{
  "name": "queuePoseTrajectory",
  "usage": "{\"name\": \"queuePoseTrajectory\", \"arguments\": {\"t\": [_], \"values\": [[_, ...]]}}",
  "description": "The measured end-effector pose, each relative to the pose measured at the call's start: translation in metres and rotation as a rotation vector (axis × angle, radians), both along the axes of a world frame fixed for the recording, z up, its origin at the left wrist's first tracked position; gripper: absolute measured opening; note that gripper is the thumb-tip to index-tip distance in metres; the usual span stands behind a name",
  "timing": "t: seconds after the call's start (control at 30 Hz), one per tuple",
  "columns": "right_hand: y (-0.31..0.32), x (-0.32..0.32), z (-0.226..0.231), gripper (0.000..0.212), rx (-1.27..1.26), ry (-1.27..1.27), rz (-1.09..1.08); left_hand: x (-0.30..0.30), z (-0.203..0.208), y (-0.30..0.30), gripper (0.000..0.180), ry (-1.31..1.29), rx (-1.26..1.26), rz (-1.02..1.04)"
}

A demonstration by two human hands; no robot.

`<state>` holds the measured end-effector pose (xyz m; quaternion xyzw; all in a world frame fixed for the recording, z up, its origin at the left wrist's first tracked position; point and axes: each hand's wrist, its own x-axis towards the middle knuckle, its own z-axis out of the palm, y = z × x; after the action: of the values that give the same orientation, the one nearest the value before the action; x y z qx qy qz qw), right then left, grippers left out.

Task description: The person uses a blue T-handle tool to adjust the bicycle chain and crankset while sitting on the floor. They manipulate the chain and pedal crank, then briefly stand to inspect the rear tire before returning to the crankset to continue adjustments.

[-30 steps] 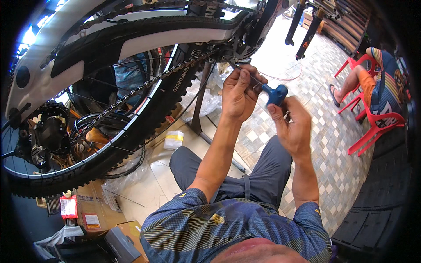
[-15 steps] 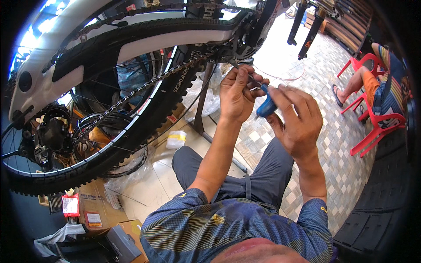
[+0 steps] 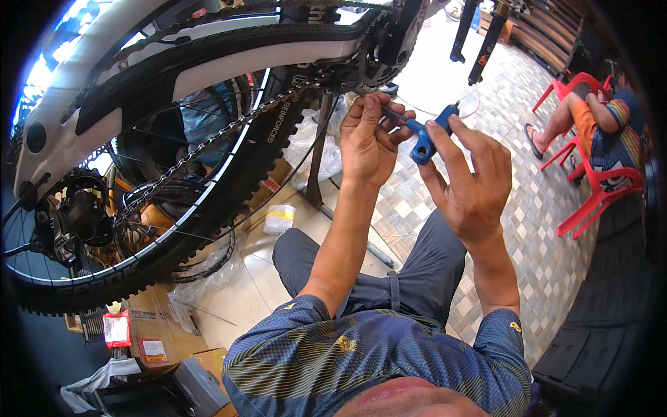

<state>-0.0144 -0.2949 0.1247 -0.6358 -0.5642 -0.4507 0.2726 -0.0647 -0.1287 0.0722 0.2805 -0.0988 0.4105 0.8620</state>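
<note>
A hex key with a blue T-shaped handle (image 3: 422, 142) reaches up and left toward the underside of the bicycle's crank area (image 3: 379, 55). My left hand (image 3: 367, 149) is closed around its thin metal shaft, thumb on top, just below the bike. Whether the tip sits in a bolt is hidden by my fingers. On the right, my right hand (image 3: 472, 187) grips the blue handle between thumb and fingertips, the fingers curved around it. The chain (image 3: 215, 142) runs from the crank to the rear derailleur (image 3: 87, 212) at the left, in front of the knobby tyre (image 3: 267, 149).
A dark stand leg (image 3: 318, 156) stands beside my left forearm. On the floor lie clear plastic wrap (image 3: 306, 156), a small white packet (image 3: 279, 219) and cardboard boxes (image 3: 163, 320). Someone (image 3: 601, 125) sits on a red chair (image 3: 604, 198) at the right. Fork legs (image 3: 486, 48) hang at the top.
The blue handle has turned: one end now points up and right, with my right hand's fingers shifted around it. My left hand keeps the shaft. The seated person's arm has moved.
</note>
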Motion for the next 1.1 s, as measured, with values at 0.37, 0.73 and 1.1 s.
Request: {"name": "queuePoseTrajectory", "arguments": {"t": [0.37, 0.73, 1.1], "values": [[0.009, 0.009, -0.011, 0.049, 0.190, 0.161, 0.134, -0.008, 0.006, -0.002, 0.021, 0.011, -0.037, -0.001], [0.003, -0.018, -0.010, 0.041, -0.027, 0.136, 0.087, -0.016, -0.004, 0.000, 0.022, 0.037, -0.049, 0.038], [0.011, -0.003, -0.019, 0.024, -0.016, 0.799, 0.363, -0.014, -0.002, -0.002, 0.014, 0.019, 0.101, 0.111]]}}
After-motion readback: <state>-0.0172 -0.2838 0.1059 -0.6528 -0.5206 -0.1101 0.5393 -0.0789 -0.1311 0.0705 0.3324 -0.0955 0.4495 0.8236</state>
